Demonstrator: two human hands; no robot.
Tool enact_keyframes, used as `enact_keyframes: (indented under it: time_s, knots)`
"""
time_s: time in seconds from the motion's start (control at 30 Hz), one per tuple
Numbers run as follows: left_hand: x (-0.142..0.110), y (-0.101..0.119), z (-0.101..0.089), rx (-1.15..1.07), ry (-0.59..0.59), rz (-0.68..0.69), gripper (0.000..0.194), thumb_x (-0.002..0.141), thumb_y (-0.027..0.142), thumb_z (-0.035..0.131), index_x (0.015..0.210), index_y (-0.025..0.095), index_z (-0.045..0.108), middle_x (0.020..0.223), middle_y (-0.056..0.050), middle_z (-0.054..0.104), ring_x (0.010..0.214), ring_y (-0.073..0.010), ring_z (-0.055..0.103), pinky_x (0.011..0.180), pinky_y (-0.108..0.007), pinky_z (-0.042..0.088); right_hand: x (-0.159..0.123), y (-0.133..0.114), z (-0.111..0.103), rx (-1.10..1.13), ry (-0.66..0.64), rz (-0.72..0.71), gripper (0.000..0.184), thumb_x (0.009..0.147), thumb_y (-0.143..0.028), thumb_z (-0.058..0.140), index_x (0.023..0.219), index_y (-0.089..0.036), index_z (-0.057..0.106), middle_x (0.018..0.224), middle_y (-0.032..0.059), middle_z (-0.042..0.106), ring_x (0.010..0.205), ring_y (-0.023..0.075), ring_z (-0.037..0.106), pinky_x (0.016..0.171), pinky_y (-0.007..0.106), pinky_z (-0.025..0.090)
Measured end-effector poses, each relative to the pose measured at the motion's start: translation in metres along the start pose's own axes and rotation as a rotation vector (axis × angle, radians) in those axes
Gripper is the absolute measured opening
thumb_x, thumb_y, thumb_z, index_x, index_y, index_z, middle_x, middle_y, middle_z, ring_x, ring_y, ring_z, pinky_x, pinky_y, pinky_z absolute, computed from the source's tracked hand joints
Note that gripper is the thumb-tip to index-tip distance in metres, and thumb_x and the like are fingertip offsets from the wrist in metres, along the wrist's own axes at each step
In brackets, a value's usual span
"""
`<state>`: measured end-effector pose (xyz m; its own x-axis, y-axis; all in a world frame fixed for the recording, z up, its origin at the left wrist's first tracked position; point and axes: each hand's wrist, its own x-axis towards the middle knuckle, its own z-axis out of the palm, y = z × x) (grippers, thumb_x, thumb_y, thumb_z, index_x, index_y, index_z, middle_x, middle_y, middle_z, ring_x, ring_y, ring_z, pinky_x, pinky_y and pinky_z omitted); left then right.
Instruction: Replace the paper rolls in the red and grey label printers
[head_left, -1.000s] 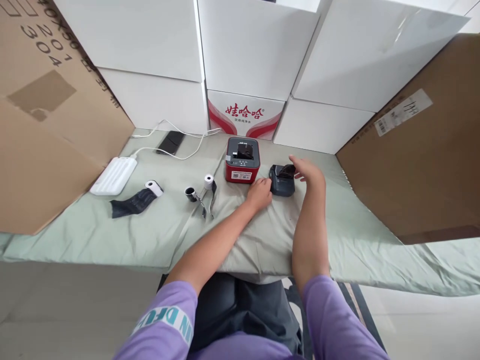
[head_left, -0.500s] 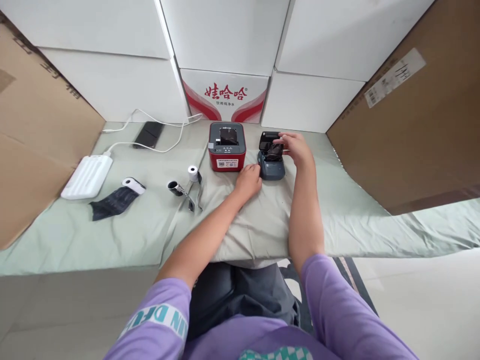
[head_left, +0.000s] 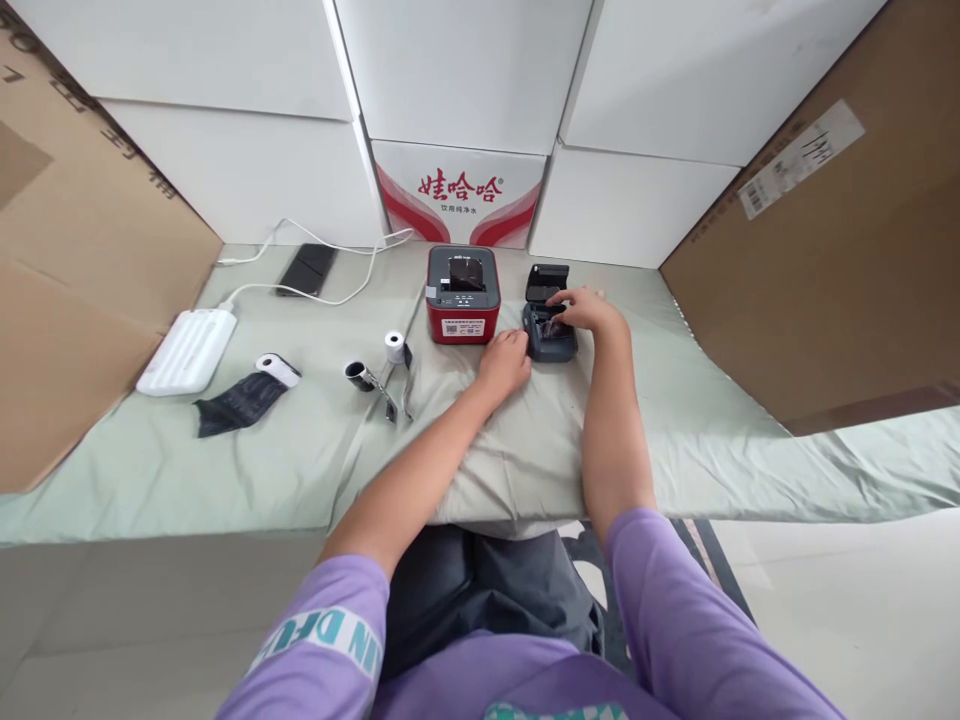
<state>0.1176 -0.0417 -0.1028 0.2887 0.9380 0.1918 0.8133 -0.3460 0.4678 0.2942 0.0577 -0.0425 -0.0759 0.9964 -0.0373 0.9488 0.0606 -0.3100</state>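
Note:
The small dark portable printer (head_left: 553, 350) stands on the cloth with its black lid (head_left: 547, 282) raised. Over its compartment, the bent fingers of my right hand (head_left: 589, 308) pinch a dark, glossy paper strip (head_left: 553, 328); part of the grip is hidden. My left hand (head_left: 508, 360) lies on the cloth, holding nothing, its loosely bent fingertips beside the printer's left side. Just left of that printer is a red and grey label printer (head_left: 463, 300) with dark paper in its top window.
Left of the printers stand a white paper roll (head_left: 394, 347) and a black-lined roll (head_left: 359, 376) with loose tails. Farther left are an unrolled dark roll (head_left: 251, 400), a white power bank (head_left: 187, 352) with a cable and a black phone (head_left: 307, 269). Cardboard boxes (head_left: 810, 280) flank the table.
My right hand has lowered the dark strip from beside the lid down into the printer's compartment. The left hand stays by the printer, and the whole view has shifted slightly.

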Motion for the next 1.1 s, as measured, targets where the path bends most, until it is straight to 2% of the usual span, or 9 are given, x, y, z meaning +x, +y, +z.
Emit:
enact_keyframes:
  time_s: [0.1, 0.17, 0.37, 0.5, 0.67, 0.77, 0.9, 0.97, 1.1]
  knots:
    - [0.001, 0.0, 0.0, 0.0, -0.004, 0.0, 0.029, 0.091, 0.015, 0.052, 0.118, 0.017, 0.06, 0.133, -0.015, 0.066, 0.134, -0.0267, 0.053, 0.112, -0.037, 0.041, -0.002, -0.007, 0.001, -0.044, -0.044, 0.125, 0.033, 0.079, -0.027, 0.076, 0.112, -0.031, 0.08, 0.13, 0.0148, 0.058, 0.129, 0.0353, 0.047, 0.109, 0.048, 0.041]
    - [0.001, -0.001, 0.001, 0.001, 0.0, 0.002, 0.028, 0.091, 0.015, 0.052, 0.118, 0.017, 0.06, 0.133, -0.015, 0.066, 0.133, -0.027, 0.053, 0.112, -0.037, 0.041, -0.002, -0.012, 0.002, -0.05, -0.056, 0.147, 0.035, 0.08, -0.027, 0.075, 0.115, -0.031, 0.08, 0.135, 0.0149, 0.054, 0.132, 0.0367, 0.044, 0.109, 0.048, 0.041]
    - [0.001, -0.001, 0.001, -0.007, 0.002, 0.006, 0.028, 0.091, 0.015, 0.052, 0.118, 0.016, 0.06, 0.134, -0.016, 0.065, 0.134, -0.0272, 0.053, 0.112, -0.038, 0.041, -0.003, -0.02, 0.007, -0.048, -0.023, 0.172, 0.032, 0.079, -0.023, 0.075, 0.11, -0.028, 0.08, 0.133, 0.0137, 0.058, 0.128, 0.0344, 0.048, 0.103, 0.045, 0.045]
    - [0.001, 0.0, -0.001, -0.002, -0.013, 0.008, 0.03, 0.091, 0.014, 0.051, 0.119, 0.015, 0.06, 0.136, -0.017, 0.065, 0.135, -0.0279, 0.052, 0.113, -0.038, 0.041, -0.009, -0.024, 0.004, -0.053, -0.002, 0.154, 0.03, 0.079, -0.02, 0.073, 0.108, -0.026, 0.08, 0.134, 0.0155, 0.055, 0.129, 0.0365, 0.048, 0.105, 0.048, 0.046]
    - [0.001, 0.0, -0.002, 0.002, -0.023, 0.01, 0.031, 0.091, 0.014, 0.049, 0.12, 0.015, 0.06, 0.138, -0.016, 0.065, 0.137, -0.0277, 0.051, 0.114, -0.039, 0.041, -0.012, -0.025, -0.001, -0.062, 0.044, 0.087, 0.035, 0.079, -0.016, 0.068, 0.113, -0.021, 0.075, 0.136, 0.0177, 0.05, 0.132, 0.037, 0.046, 0.109, 0.052, 0.045]
    - [0.001, -0.001, -0.001, 0.008, -0.012, 0.022, 0.031, 0.091, 0.014, 0.049, 0.12, 0.014, 0.061, 0.135, -0.016, 0.066, 0.136, -0.0275, 0.052, 0.113, -0.039, 0.042, -0.013, -0.022, -0.009, -0.033, 0.11, 0.042, 0.037, 0.079, -0.015, 0.064, 0.115, -0.018, 0.069, 0.135, 0.018, 0.052, 0.129, 0.0354, 0.048, 0.108, 0.051, 0.045]
    - [0.002, -0.003, 0.002, 0.006, 0.014, 0.048, 0.034, 0.091, 0.014, 0.05, 0.122, 0.013, 0.063, 0.133, -0.016, 0.067, 0.135, -0.0282, 0.052, 0.113, -0.038, 0.042, -0.019, -0.022, -0.027, 0.17, 0.205, -0.036, 0.035, 0.086, -0.023, 0.059, 0.121, -0.02, 0.058, 0.113, 0.0123, 0.063, 0.109, 0.0297, 0.057, 0.1, 0.051, 0.049]
    - [0.002, -0.004, 0.004, 0.015, 0.018, 0.046, 0.032, 0.091, 0.016, 0.051, 0.119, 0.012, 0.065, 0.129, -0.016, 0.069, 0.134, -0.0291, 0.053, 0.113, -0.038, 0.042, -0.025, -0.025, -0.037, 0.301, 0.239, -0.113, 0.032, 0.091, -0.03, 0.057, 0.122, -0.023, 0.055, 0.103, 0.0077, 0.063, 0.1, 0.0255, 0.059, 0.097, 0.049, 0.051]
    - [0.002, -0.003, 0.003, 0.042, 0.003, 0.034, 0.028, 0.093, 0.017, 0.05, 0.114, 0.012, 0.067, 0.126, -0.017, 0.069, 0.133, -0.0281, 0.055, 0.113, -0.036, 0.042, -0.036, -0.037, -0.049, 0.462, 0.267, -0.24, 0.027, 0.094, -0.038, 0.056, 0.118, -0.026, 0.055, 0.099, 0.0037, 0.061, 0.091, 0.0208, 0.06, 0.091, 0.046, 0.053]
